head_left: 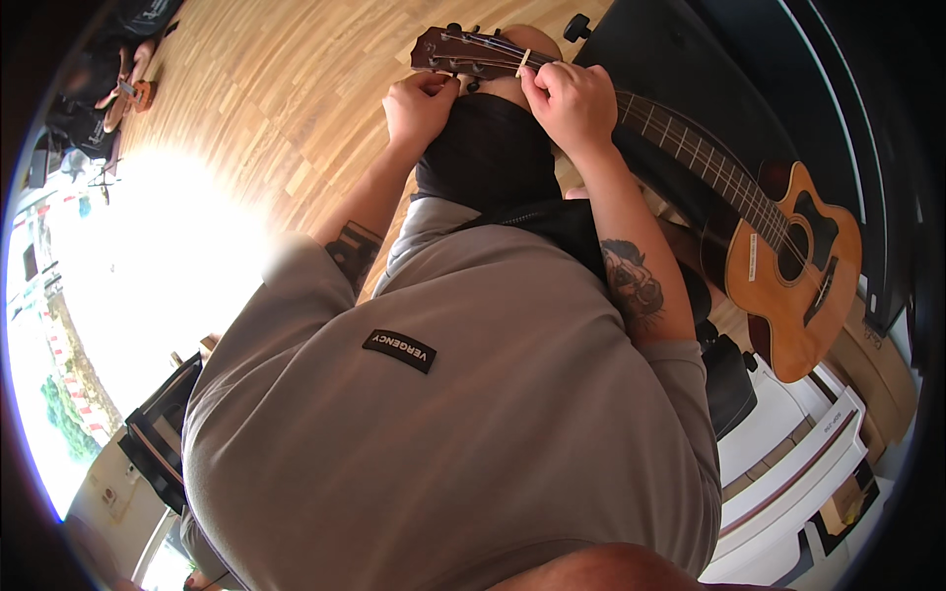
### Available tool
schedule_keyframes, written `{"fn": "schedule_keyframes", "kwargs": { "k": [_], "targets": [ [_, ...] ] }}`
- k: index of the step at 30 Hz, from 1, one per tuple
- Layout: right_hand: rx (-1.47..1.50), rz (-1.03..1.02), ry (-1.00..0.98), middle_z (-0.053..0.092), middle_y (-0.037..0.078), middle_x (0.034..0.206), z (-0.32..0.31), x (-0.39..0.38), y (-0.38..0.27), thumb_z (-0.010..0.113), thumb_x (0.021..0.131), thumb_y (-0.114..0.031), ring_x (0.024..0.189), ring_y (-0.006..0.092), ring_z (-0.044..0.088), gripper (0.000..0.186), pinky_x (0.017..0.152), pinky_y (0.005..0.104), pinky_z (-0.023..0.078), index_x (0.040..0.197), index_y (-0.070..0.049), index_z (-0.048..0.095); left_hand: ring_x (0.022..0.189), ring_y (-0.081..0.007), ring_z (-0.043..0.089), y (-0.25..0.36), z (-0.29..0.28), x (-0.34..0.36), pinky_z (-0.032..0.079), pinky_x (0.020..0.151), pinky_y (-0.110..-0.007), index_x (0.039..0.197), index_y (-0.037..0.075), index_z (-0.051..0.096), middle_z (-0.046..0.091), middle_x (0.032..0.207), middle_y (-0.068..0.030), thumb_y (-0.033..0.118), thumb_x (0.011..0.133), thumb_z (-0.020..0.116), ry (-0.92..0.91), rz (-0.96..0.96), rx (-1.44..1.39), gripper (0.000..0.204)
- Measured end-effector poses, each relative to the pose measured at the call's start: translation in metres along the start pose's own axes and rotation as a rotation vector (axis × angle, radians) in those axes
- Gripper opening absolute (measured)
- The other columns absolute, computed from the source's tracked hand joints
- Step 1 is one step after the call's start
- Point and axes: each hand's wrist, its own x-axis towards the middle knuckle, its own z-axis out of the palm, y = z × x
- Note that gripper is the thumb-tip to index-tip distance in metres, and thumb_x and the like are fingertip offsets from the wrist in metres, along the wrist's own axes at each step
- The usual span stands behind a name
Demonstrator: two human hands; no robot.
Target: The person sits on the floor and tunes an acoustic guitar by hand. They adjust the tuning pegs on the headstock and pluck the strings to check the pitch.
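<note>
Fingers of the left hand [418, 110] are closed just beside the tuning pegs [473, 87], and those of the right hand [575, 106] are curled at the neck near the pale nut [523, 64]; what they grip, I cannot tell. I see the guitar's [764, 295] headstock [434, 51] over the knee, its body at right.

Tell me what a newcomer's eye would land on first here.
A newcomer would likely notice the white glare at the left first, beside the grey shirt filling the middle. Next comes the honey-coloured guitar at the right, its headstock reaching the top. The left hand is at the headstock's lower edge, the right hand at the neck.
</note>
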Motion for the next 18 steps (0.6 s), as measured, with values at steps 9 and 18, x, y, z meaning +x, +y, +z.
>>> {"fn": "schedule_keyframes", "kwargs": {
  "k": [9,18],
  "targets": [
    [-0.001,-0.017,0.000,0.058,0.000,0.057,-0.002,-0.001,0.000,0.078,0.092,-0.021,0.054,0.0216,0.059,0.040,0.060,0.0387,0.038,0.063,-0.015,0.050,0.078,-0.0306,0.079,0.006,-0.005,-0.007,0.062,0.078,-0.038,0.102,0.008,0.084,0.080,0.084,-0.0151,0.036,0.089,0.076,0.036,0.126,0.068,0.032],
    [-0.047,-0.054,0.070,0.057,-0.003,0.058,-0.015,-0.005,0.003,0.079,0.090,-0.020,0.055,0.0203,0.059,0.040,0.060,0.0384,0.038,0.064,-0.016,0.049,0.076,-0.0390,0.076,0.002,-0.002,0.002,0.059,0.076,-0.045,0.097,0.004,0.082,0.073,0.077,-0.0234,0.038,0.092,0.069,-0.027,-0.091,0.027,0.037]
  ]
}}
